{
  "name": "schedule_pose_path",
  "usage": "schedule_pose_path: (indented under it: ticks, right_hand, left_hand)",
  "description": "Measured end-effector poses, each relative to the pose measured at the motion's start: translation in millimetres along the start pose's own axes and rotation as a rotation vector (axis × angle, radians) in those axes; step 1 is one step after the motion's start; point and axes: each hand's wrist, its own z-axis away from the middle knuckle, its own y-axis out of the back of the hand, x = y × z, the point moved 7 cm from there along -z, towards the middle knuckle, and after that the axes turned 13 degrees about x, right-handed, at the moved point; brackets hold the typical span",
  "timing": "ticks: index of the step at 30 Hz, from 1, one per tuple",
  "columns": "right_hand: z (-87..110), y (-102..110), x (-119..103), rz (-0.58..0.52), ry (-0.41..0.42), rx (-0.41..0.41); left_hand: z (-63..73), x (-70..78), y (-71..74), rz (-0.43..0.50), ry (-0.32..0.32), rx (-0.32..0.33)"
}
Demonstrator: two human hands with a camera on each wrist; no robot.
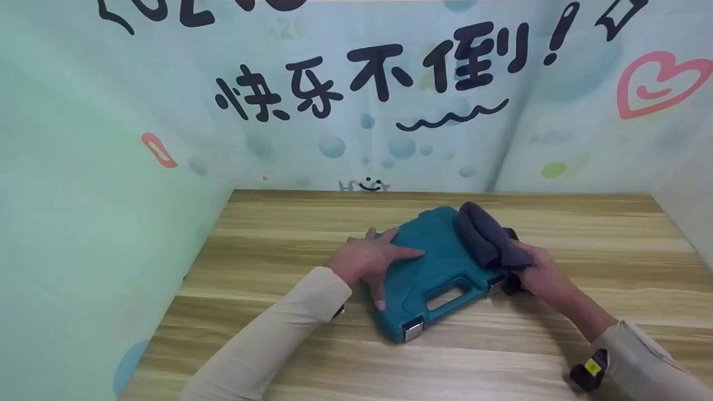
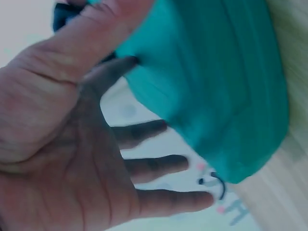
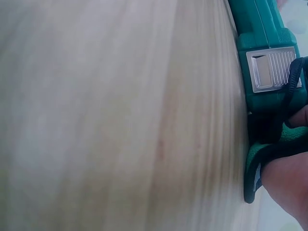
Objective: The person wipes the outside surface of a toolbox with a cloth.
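A teal plastic carrying case (image 1: 431, 245) with a handle cut-out and metal latches (image 1: 413, 329) lies flat on the table. My left hand (image 1: 370, 259) rests on its left part with the fingers spread; in the left wrist view the palm and straight fingers show beside the case (image 2: 211, 86). A folded dark grey cloth (image 1: 484, 236) lies over the right end of the case. The right hand (image 1: 543, 273) grips that cloth at its right end. The right wrist view shows the thumb (image 3: 288, 183) at a dark-edged piece of fabric beside a latch (image 3: 272, 70).
The wood-grain table (image 1: 267, 234) ends at a printed backdrop (image 1: 445, 161) with lettering. A pale green side sheet (image 1: 111, 223) stands on the left and a whitish one (image 1: 685, 189) on the right. Black pieces (image 1: 512, 285) show between the case's right end and the right hand.
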Motion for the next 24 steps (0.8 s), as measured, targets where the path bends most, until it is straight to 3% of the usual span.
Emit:
schedule_pose_path:
  ticks: [3, 10, 18, 24]
  right_hand:
    - [-0.3, -2, 1, -0.005, -0.009, -0.01]
    - [-3.4, -2, 0, -0.006, -0.007, 0.015]
    - [-11.6, -4, 1, -0.051, -0.02, 0.055]
    - [-18.6, -8, -1, -0.023, -0.027, 0.089]
  left_hand:
    - [-7.8, -6.1, -3.9, 0.037, -0.013, -0.026]
    - [-11.3, -9.2, -11.4, 0.084, -0.127, -0.024]
    - [-9.3, 6.6, -15.3, 0.045, -0.241, -0.027]
    - [-7.0, 12.5, -17.0, 0.017, -0.217, -0.029]
